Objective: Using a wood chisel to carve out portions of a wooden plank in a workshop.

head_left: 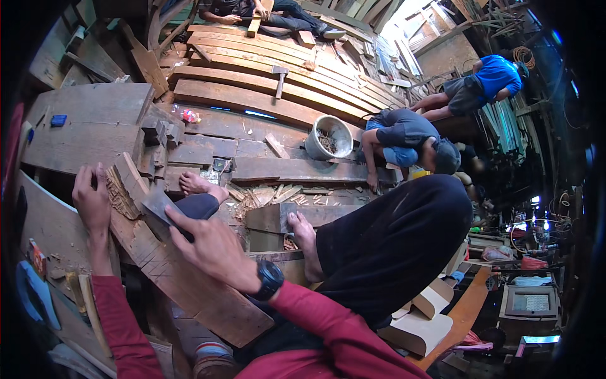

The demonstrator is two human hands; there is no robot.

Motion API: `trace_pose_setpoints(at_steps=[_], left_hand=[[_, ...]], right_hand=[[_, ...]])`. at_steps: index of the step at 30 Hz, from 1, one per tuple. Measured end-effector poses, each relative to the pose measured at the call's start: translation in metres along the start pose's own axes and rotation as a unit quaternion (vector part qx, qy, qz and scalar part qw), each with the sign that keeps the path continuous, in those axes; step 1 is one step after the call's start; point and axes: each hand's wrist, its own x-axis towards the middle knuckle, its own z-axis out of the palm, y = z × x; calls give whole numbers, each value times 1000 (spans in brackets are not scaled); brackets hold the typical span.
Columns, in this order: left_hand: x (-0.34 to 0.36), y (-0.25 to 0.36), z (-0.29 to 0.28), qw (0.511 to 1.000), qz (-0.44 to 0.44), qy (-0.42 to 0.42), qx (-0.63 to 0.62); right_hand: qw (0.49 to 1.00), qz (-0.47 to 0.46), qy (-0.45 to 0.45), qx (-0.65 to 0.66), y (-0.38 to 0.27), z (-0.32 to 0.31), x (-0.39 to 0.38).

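Note:
A thick wooden board slants across my lap, with a rough, splintered hollow cut near its far end and dark scored lines across its face. My right hand grips a flat grey metal blade against the board beside the hollow; its exact kind is blurred. Next to the board's far left edge, my left hand has its fingers raised and slightly bent, with nothing seen in them. Whether it touches the wood I cannot tell.
Wood chips litter the floor around my feet. Beyond lie a bucket, a mallet-like tool and long planks. One person crouches at right, another bends behind, and a third sits at the far side.

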Motion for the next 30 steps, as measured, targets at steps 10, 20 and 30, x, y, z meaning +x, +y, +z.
trace_pose_setpoints(at_steps=[10, 20, 30], left_hand=[[-1, -1, 5, 1000, 13, 4, 16], [-3, 13, 4, 998, 29, 54, 20], [-4, 4, 11, 996, 29, 79, 3]], right_hand=[[1000, 4, 9, -2, 2, 9, -10], [1000, 16, 4, -18, 6, -2, -20], [999, -21, 37, 24, 9, 1, -19]])
